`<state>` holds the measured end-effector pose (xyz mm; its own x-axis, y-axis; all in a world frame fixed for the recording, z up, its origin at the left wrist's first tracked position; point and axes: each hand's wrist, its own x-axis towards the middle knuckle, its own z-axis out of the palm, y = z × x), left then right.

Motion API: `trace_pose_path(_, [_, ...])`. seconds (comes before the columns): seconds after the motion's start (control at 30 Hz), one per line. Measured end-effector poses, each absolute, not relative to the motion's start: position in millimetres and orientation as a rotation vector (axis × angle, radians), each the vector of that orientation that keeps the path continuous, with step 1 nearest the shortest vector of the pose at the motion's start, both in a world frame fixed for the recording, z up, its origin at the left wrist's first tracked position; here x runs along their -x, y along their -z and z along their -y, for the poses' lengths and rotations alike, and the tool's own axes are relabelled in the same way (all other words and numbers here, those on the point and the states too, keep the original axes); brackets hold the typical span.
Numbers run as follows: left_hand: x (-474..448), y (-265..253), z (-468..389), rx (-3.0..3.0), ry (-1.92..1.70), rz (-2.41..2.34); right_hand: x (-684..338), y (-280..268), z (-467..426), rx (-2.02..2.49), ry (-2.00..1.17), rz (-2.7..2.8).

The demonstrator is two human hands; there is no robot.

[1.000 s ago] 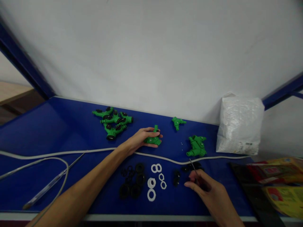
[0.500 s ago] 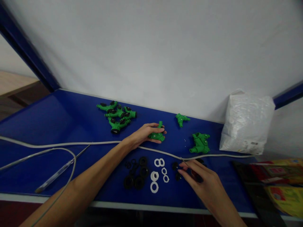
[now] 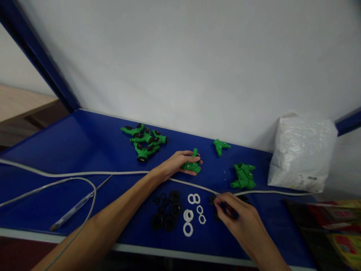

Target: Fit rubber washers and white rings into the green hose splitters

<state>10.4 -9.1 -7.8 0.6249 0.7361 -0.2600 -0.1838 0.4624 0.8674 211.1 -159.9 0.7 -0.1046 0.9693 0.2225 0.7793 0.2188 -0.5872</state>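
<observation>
My left hand (image 3: 180,163) is wrapped around a green Y-shaped hose splitter (image 3: 192,166), with one outlet sticking up past the fingers. My right hand (image 3: 239,212) pinches a thin tool with a dark handle (image 3: 229,210); its slim tip points up and left, and its exact kind is unclear. Small black parts (image 3: 212,200) lie at the fingertips of that hand, partly hidden by it. Between the hands are several white rings (image 3: 188,229). Left of these sit several black rings and caps (image 3: 169,223), close to my left forearm.
Assembled green splitters with black valves (image 3: 143,152) are grouped at the back left. Bare green splitter bodies (image 3: 244,176) and a single one (image 3: 221,146) lie at the right. A pale cable (image 3: 96,173) crosses the blue table, near a brush (image 3: 73,210). A white plastic-wrapped package (image 3: 303,152) stands far right.
The view has shifted slightly, so everything sits a little further right and lower. My right fingers have closed in over the black parts, and the tool's dark handle shows more. The left hand keeps its grip.
</observation>
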Motion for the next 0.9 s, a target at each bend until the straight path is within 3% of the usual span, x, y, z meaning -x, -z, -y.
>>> trace_pose_path(0.17, [-12.6,4.4,9.7,-0.883,-0.652,-0.751,-205.5,-8.4,143.4,1.692,-0.452,1.811])
trace_pose_path(0.7, [-4.9,4.9,0.4,-1.098,-0.745,-0.942,-187.9,1.8,53.2,1.318,-1.038,1.612])
trace_pose_path(0.9, [-6.2,7.5,1.1,-1.080,-0.742,-0.934,-194.1,5.1,53.4,1.383,-1.025,1.449])
